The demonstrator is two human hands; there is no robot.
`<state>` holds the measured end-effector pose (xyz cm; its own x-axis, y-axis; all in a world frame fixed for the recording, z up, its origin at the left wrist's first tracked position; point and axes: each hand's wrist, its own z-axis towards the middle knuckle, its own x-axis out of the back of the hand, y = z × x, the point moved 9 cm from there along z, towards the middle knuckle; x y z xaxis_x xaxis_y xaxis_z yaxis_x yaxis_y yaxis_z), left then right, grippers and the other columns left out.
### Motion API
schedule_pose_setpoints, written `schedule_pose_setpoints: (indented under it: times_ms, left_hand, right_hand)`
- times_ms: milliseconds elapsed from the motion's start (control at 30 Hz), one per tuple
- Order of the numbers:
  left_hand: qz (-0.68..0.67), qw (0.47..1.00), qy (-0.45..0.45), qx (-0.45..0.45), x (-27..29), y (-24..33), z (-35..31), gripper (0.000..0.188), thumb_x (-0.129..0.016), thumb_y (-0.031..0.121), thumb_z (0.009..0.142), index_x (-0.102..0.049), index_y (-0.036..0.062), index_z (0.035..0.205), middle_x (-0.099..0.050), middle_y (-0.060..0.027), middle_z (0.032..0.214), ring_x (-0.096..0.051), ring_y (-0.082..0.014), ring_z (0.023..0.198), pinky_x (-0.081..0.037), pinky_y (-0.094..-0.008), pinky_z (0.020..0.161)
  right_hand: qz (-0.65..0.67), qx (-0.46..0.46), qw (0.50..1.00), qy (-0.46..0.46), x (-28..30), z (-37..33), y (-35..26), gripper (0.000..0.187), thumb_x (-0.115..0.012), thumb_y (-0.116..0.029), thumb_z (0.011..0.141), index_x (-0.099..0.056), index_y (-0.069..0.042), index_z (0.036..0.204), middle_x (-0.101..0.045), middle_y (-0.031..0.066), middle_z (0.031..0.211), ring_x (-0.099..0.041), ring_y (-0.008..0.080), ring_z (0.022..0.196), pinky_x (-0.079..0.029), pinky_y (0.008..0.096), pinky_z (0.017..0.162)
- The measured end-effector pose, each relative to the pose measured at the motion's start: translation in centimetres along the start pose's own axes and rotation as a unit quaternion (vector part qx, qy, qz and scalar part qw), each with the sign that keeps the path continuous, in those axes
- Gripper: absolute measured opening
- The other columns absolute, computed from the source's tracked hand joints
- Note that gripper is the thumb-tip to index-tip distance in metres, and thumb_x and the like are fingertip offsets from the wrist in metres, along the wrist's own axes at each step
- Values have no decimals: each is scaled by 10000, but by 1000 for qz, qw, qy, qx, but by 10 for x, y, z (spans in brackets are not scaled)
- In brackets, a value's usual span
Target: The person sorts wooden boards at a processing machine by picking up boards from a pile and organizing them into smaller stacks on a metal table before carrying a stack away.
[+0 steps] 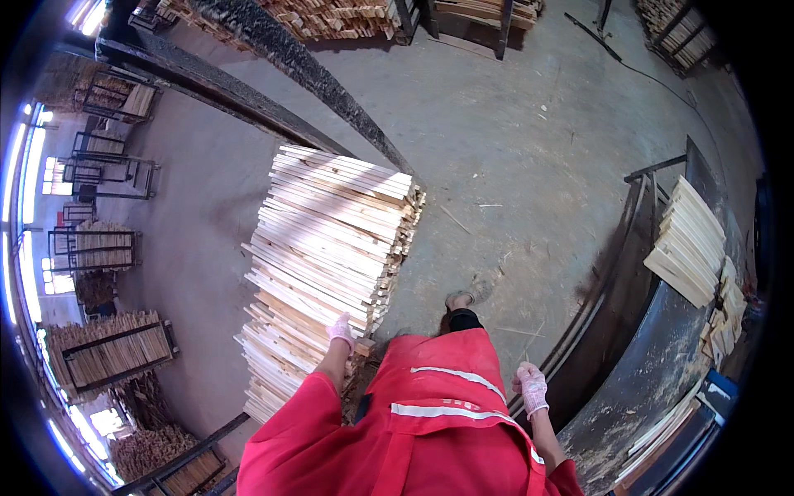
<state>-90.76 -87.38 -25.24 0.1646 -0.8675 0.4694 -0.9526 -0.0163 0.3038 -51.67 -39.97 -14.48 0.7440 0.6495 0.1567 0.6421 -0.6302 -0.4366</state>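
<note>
A big stack of pale wooden strips (322,223) stands to my left, the strips laid side by side in layers with uneven ends. My left hand (340,329), in a pale pink glove, lies on the near right edge of this stack with its fingers stretched out. Just beside it, one strip end (362,347) sticks out past the others. My right hand (532,387), gloved alike, hangs by my right side near the dark metal bench, its fingers curled. Whether it holds anything is too small to make out.
Black metal posts (306,74) rise behind the stack. On the dark bench (612,388) at right lie pale boards (689,240) and wood scraps (723,318). Racks of wood (107,347) line the far left. Splinters (455,219) and a cable (662,83) lie on the concrete floor.
</note>
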Motion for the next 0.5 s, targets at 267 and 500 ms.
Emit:
schedule_pose_setpoints:
  times_ms: [267,500]
  left_hand:
    - [374,917,-35,-136,-31,-12,5,946,-806,346,741,-271,118,1487,-493,-180,1423,-519,-354,1278,-472,-492,1011]
    - [633,685,-80,-352,-132,63,-110,690,-766,244,792,-440,99,1382,-610,-195,1270,-578,-359,1198,-494,-413,991]
  right_hand:
    - [15,-47,998,-34,-11,15,-16,148,-564,-166,936,-562,-78,818,-533,12,645,-491,137,517,-433,293,467]
    - [44,-88,994,43,0,8,0,149,-578,-197,936,-608,-76,854,-556,12,644,-516,143,508,-438,297,456]
